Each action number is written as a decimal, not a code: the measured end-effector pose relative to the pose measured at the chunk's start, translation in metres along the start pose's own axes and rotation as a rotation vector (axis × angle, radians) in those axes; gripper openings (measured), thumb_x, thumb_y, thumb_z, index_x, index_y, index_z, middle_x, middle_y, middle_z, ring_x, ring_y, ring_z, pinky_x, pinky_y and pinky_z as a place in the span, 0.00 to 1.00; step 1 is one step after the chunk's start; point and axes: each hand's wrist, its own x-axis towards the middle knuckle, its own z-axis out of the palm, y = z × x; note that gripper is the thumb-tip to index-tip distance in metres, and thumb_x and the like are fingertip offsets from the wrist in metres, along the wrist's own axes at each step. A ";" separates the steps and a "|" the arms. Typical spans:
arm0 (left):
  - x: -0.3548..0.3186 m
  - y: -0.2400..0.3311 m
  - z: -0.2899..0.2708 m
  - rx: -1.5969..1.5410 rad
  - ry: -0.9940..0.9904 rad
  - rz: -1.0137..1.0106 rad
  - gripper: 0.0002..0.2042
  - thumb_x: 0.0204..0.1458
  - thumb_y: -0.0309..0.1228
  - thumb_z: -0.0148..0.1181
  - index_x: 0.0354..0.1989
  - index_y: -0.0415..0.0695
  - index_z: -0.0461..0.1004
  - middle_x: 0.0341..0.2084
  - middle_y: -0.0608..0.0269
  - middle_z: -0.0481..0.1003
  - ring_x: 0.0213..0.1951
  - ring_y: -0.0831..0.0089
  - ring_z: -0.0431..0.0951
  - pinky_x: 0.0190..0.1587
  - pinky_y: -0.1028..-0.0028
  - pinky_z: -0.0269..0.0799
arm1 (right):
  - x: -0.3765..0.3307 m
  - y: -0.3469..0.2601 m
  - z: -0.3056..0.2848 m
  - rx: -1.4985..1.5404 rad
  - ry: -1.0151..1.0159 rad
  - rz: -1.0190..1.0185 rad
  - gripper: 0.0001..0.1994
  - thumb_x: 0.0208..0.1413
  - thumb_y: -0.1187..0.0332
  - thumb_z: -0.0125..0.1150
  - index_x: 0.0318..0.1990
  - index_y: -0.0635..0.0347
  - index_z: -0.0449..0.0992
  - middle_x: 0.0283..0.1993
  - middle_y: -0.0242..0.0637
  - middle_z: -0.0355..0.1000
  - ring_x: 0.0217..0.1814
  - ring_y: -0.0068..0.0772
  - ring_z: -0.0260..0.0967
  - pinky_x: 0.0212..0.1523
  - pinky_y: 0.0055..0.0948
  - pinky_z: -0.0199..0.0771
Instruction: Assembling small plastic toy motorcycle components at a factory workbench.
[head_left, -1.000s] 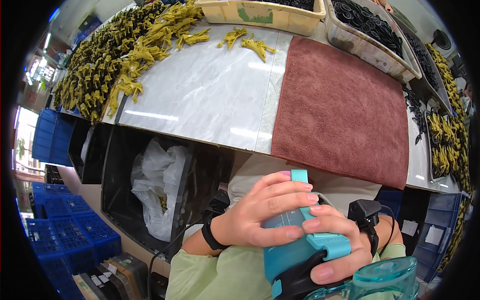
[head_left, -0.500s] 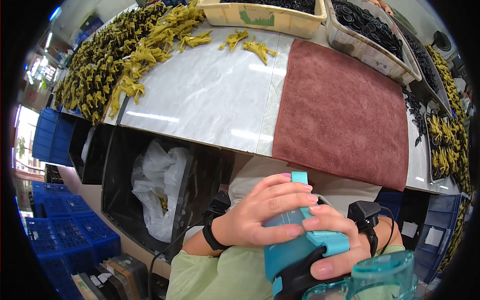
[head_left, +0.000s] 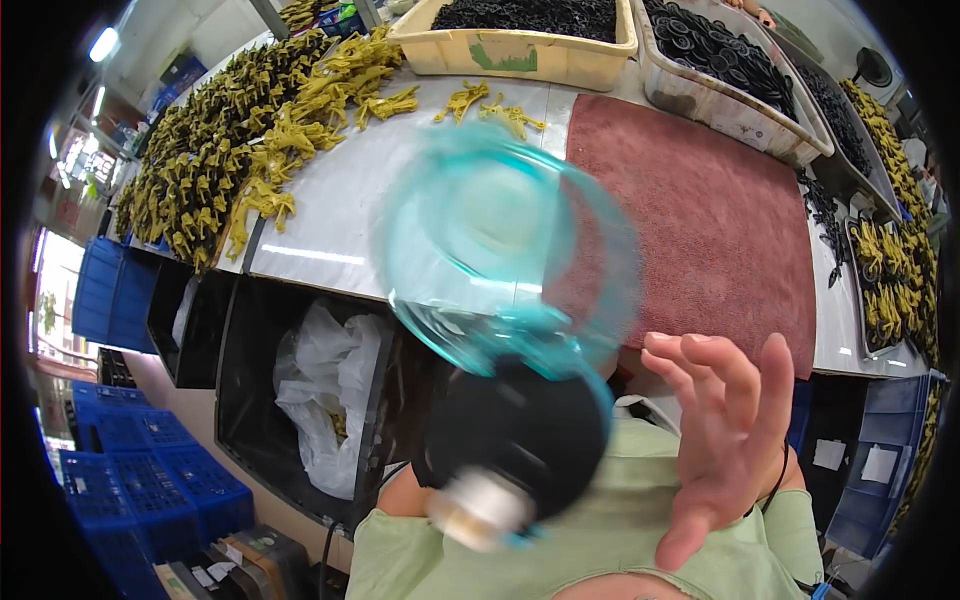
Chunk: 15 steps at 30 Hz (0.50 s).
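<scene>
Right hand [head_left: 722,440], in the lower right of the frame, has its grip released, fingers spread and grasping nothing. Just left of it a blurred teal transparent bottle [head_left: 500,300] with a black base fills the centre of the frame; the left hand is hidden, so its grip cannot be told. Behind, the counter [head_left: 330,215] carries a red-brown mat [head_left: 700,210], yellow-green parts [head_left: 230,150] in the upper left, and trays of black parts [head_left: 530,15] along the top.
</scene>
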 end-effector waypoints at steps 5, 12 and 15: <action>0.014 0.011 -0.002 -0.017 0.093 0.668 0.49 0.38 0.58 0.69 0.63 0.38 0.56 0.54 0.51 0.64 0.57 0.54 0.67 0.52 0.56 0.73 | -0.010 0.009 -0.009 -0.024 0.007 0.010 0.62 0.42 0.50 0.74 0.69 0.68 0.29 0.62 0.64 0.53 0.64 0.59 0.57 0.62 0.56 0.57; 0.015 0.022 0.003 -0.160 0.246 0.761 0.52 0.34 0.59 0.72 0.63 0.40 0.55 0.57 0.53 0.62 0.58 0.56 0.67 0.51 0.57 0.76 | -0.012 0.009 -0.011 0.009 0.009 0.044 0.48 0.51 0.66 0.66 0.68 0.72 0.34 0.59 0.68 0.56 0.62 0.56 0.59 0.62 0.54 0.57; 0.015 0.020 0.006 -0.189 0.227 0.721 0.52 0.33 0.57 0.74 0.63 0.40 0.56 0.58 0.53 0.62 0.58 0.56 0.67 0.52 0.57 0.75 | -0.012 0.008 -0.012 -0.007 -0.001 0.055 0.46 0.51 0.68 0.64 0.68 0.71 0.35 0.59 0.67 0.56 0.62 0.56 0.59 0.62 0.54 0.57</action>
